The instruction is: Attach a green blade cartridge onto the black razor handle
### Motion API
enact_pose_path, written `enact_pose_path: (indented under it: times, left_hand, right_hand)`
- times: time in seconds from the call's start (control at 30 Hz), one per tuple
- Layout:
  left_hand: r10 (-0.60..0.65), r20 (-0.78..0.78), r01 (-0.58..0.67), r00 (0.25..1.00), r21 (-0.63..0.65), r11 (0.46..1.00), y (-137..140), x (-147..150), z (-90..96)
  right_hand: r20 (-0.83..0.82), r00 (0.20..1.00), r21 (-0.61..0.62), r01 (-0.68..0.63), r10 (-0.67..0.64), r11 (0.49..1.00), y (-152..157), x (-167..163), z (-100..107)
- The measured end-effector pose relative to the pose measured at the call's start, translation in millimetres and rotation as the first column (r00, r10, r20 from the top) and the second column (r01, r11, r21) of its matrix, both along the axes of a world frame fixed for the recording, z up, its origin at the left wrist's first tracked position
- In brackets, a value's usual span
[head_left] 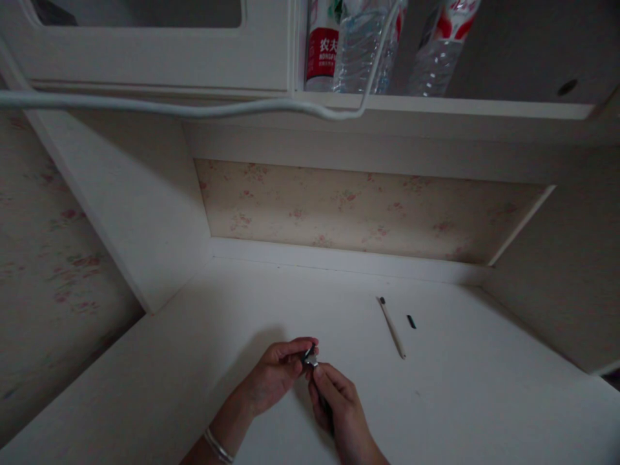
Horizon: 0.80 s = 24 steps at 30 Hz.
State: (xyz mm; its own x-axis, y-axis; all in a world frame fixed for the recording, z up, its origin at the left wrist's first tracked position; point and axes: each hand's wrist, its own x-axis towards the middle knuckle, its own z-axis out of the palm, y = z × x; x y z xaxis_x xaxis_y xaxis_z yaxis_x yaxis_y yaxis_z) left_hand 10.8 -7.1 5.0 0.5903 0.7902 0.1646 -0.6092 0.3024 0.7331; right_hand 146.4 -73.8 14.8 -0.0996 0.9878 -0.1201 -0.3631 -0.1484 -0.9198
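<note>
Both of my hands meet low over the white desk (460,400). My left hand (276,374) pinches a small dark and silvery object (310,357) between thumb and fingertips. My right hand (339,403) grips the same small object from the other side, and a dark slim part runs down under its fingers. What the object is I cannot tell in the dim light. A bracelet (217,447) sits on my left wrist.
A thin pale stick with a dark tip (392,327) lies on the desk to the right, with a small black piece (411,321) beside it. Water bottles (358,45) stand on the shelf above. A white cable (194,108) hangs across the shelf front.
</note>
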Motion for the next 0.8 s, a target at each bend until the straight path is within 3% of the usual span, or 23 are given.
enact_pose_path:
  times: [0.33,0.53,0.8]
  left_hand:
    - [-0.011,-0.068,0.015,0.998,0.05,0.999,2,-4,-4.7]
    - [-0.081,-0.118,0.085,0.99,0.036,0.996,1,-7,1.6]
    - [-0.043,-0.024,0.042,0.999,-0.035,0.999,1,-3,-2.4]
  right_hand:
    - [-0.002,0.999,0.04,-0.049,0.049,0.998,1,3,-1]
    - [-0.055,0.994,0.022,-0.098,0.099,0.995,-2,5,8]
    - [-0.015,0.997,0.058,-0.08,0.081,0.995,0,4,10]
